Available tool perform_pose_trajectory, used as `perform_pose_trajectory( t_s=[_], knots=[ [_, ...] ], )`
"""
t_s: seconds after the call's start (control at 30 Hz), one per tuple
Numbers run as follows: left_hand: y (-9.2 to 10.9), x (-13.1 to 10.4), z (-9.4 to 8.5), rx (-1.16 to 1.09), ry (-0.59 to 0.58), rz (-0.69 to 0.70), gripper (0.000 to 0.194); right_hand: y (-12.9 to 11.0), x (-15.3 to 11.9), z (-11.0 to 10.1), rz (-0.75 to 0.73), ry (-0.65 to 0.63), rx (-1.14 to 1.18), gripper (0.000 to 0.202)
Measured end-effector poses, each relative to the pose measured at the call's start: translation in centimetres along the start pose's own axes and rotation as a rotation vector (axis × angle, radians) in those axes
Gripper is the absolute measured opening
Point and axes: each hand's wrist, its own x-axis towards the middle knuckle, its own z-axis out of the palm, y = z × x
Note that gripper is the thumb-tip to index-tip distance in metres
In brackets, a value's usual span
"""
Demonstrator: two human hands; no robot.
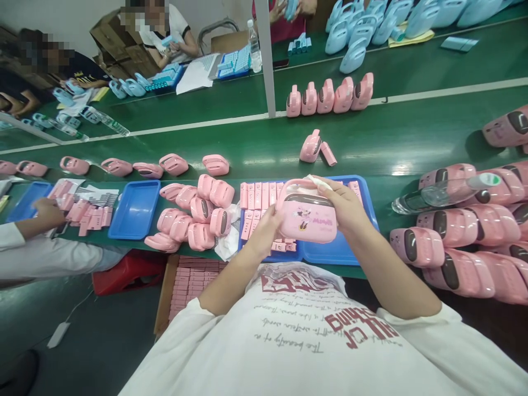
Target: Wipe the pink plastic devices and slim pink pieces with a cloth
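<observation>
I hold a pink case (307,215) in both hands just above the near edge of the green table (412,137), over a blue tray (330,253). Its long axis runs left to right, its printed face turned toward me, its handle up and away. My left hand (264,234) grips the left end with its fingers closed on it; my right hand (344,206) wraps the top right corner, fingers curled over the case and a white cloth (315,181) pinched against it. The print shows a cartoon mouse and a short pink word too small to read. The tray holds rows of small pink pieces (258,198), partly hidden behind the case. To the left lies a heap of pink cases (198,217), to the right another pile (462,242), cut off by the frame. Farther off, five stand in a row (330,96), with blue ones (363,27) beyond.
</observation>
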Motion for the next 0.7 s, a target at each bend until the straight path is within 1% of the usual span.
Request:
perform_pose_trajectory(
  t_s=[0.07, 0.13, 0.2, 0.27, 0.3, 0.33, 0.37, 0.4, 0.47, 0.5, 0.53, 0.57, 0.6, 0.63, 0.67, 0.7],
  knots=[
    [-0.2, -0.1, -0.1, 0.152, -0.005, 0.147, 0.071, 0.4, 0.0, -0.5, 0.007, 0.010, -0.044, 0.041],
    [-0.2, -0.5, 0.0, 0.252, -0.019, 0.220, 0.076, 0.6, -0.1, -1.0, -0.022, 0.031, -0.107, 0.045],
    [0.0, -0.9, 0.3, 0.335, 0.015, 0.267, 0.079, 0.6, -0.4, -1.1, -0.160, 0.074, -0.214, 0.043],
    [0.2, -1.1, 0.7, 0.446, 0.072, 0.318, 0.086, 0.4, -0.9, -0.8, -0.372, 0.097, -0.365, 0.038],
    [0.3, -1.1, 0.8, 0.505, 0.100, 0.344, 0.091, 0.3, -1.1, -0.6, -0.476, 0.070, -0.452, 0.037],
    [0.3, -1.0, 0.9, 0.556, 0.122, 0.366, 0.095, 0.1, -1.4, -0.3, -0.571, 0.011, -0.543, 0.036],
    [0.3, -0.9, 0.9, 0.589, 0.127, 0.380, 0.094, 0.0, -1.7, 0.0, -0.661, -0.074, -0.632, 0.036],
    [0.3, -0.6, 0.8, 0.599, 0.115, 0.390, 0.090, 0.0, -1.9, 0.2, -0.747, -0.173, -0.714, 0.036],
    [0.3, 0.0, 0.5, 0.538, 0.067, 0.387, 0.071, 0.4, -2.5, 0.2, -0.910, -0.363, -0.830, 0.034],
    [0.3, 0.2, 0.5, 0.474, 0.048, 0.381, 0.063, 0.9, -2.7, 0.0, -0.986, -0.407, -0.851, 0.033],
    [0.3, 0.4, 0.4, 0.393, 0.043, 0.375, 0.057, 1.5, -3.0, -0.2, -1.046, -0.399, -0.854, 0.032],
    [0.4, 0.5, 0.5, 0.299, 0.056, 0.369, 0.056, 2.2, -3.3, -0.5, -1.084, -0.347, -0.842, 0.032],
    [0.6, 0.6, 0.5, 0.196, 0.081, 0.357, 0.058, 3.0, -3.8, -0.8, -1.088, -0.263, -0.820, 0.032],
    [0.7, 0.6, 0.7, 0.090, 0.103, 0.325, 0.061, 3.8, -4.2, -0.9, -1.059, -0.167, -0.782, 0.031],
    [0.9, 0.5, 0.8, -0.017, 0.125, 0.275, 0.062, 4.6, -4.8, -0.9, -0.989, -0.068, -0.722, 0.032],
    [1.0, 0.5, 1.0, -0.122, 0.143, 0.199, 0.061, 5.3, -5.3, -0.6, -0.886, 0.030, -0.634, 0.034]
  ],
)
